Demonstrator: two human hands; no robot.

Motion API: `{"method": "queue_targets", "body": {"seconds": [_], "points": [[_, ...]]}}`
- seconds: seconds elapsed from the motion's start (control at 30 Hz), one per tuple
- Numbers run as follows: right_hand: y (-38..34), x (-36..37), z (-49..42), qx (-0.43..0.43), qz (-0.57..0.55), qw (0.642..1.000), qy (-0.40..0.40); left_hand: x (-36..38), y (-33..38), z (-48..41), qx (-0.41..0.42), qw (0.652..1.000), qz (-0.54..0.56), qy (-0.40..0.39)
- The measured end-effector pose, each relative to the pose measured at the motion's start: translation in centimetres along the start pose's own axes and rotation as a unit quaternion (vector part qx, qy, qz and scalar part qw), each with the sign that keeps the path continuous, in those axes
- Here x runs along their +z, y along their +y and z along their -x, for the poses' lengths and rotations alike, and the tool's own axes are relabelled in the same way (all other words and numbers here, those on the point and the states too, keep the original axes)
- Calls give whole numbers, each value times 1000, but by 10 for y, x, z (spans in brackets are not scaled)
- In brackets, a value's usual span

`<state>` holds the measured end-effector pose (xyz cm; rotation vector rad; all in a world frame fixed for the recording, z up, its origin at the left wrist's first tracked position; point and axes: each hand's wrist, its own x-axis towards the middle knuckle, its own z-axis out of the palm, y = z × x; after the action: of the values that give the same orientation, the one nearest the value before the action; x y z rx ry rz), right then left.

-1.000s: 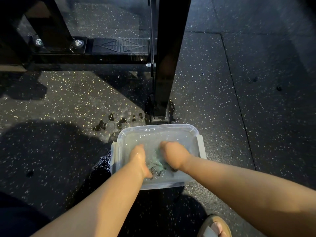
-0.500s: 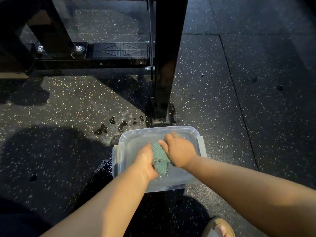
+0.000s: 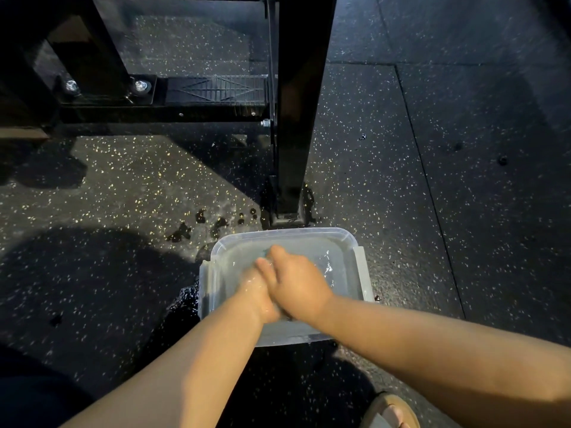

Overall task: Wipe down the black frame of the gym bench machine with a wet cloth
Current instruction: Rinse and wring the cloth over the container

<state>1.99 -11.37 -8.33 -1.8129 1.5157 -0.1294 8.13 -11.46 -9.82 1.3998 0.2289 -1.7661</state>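
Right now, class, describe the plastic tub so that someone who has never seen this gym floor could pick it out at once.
Find the thick black upright post of the bench machine, rising from the speckled rubber floor. At its foot, on the near side, sits the plastic tub. It is the only clear, pale thing there: a rounded rectangle holding water, with the left hand and right hand pressed together over it.

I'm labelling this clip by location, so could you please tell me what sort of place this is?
Most likely a gym floor. The ground is dark speckled rubber flooring laid in tiles, and a black frame, bolted together with a textured foot plate, stands on it. A clear plastic tub of water sits at its base.
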Motion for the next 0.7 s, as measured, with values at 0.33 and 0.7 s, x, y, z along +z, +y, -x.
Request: {"method": "queue_targets", "body": {"seconds": [0.33, 0.7], "points": [[53, -13, -22, 37, 293, 919, -262, -32, 27, 9, 127, 467, -875, -5], [31, -70, -24, -21, 126, 937, -325, 16, 44, 33, 192, 237, -951, -45]]}}
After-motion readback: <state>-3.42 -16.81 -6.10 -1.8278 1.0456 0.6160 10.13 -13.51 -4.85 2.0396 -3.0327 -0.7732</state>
